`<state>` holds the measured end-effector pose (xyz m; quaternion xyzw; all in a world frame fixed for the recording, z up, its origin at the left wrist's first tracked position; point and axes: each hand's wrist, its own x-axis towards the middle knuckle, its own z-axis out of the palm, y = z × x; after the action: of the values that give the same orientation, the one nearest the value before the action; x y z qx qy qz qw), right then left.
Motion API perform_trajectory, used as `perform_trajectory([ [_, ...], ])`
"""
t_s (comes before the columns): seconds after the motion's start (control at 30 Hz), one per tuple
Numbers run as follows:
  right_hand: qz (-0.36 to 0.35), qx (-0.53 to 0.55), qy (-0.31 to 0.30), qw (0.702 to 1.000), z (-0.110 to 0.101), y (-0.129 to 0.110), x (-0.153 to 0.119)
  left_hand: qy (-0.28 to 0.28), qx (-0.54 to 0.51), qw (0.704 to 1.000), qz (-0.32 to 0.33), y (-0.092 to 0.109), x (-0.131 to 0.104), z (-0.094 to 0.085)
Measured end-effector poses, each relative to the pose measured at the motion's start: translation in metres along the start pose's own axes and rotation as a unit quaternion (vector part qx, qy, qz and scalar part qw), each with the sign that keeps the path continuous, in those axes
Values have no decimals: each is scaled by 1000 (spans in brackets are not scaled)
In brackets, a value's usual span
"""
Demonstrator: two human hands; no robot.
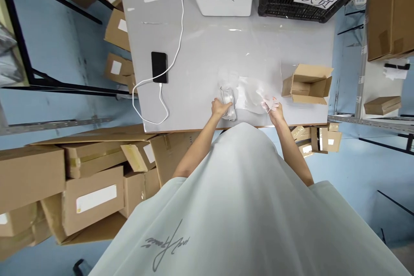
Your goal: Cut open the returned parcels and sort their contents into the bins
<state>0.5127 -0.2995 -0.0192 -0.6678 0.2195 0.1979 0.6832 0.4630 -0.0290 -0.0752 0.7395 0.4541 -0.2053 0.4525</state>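
Note:
Near the table's front edge my left hand point(221, 107) is closed round a whitish item in clear wrapping point(228, 98); its exact kind is hard to make out. To the right, my right hand point(276, 113) pinches the crumpled end of a clear plastic bag point(249, 95) that has a little red print. The bag's sheet lies spread on the table between the two hands. Beyond my right hand stands an open cardboard box point(307, 84) with its flaps up.
A black phone point(159, 62) with a white cable point(181, 21) lies at the left. At the back are a white bin point(223, 4) and a black crate point(274, 2), both labelled. A large carton point(174, 153) beside other boxes stands below the table's left front edge.

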Motion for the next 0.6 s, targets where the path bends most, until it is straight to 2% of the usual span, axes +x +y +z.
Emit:
perform_trajectory([
  [0.07,-2,-11,-17,1000,-1,-4,-6,2,7,1000,-10,8,1,8],
  [0.13,0,-15,-38,999,-4,-9,-12,8,-19,1000,16,13,-3,13],
  [0.23,24,19,-30,999,-15,-18,-18,12,-92,985,147,19,-22,17],
  [0.27,36,40,-22,998,-19,-21,-19,-17,-127,975,183,23,-30,19],
  [0.3,45,60,-14,997,-24,-24,-19,-73,-166,964,194,28,-39,21],
  [0.37,47,91,1,995,-34,-30,-20,-243,-237,928,153,43,-58,28],
  [0.43,15,92,18,995,-42,-34,-23,-392,-280,870,105,63,-79,39],
  [0.47,-7,80,25,996,-45,-36,-26,-430,-291,849,102,74,-88,45],
  [0.5,-28,63,27,997,-48,-37,-29,-444,-297,838,112,84,-98,52],
  [0.6,-60,15,1,998,-59,-39,-38,-419,-272,848,177,111,-119,72],
])
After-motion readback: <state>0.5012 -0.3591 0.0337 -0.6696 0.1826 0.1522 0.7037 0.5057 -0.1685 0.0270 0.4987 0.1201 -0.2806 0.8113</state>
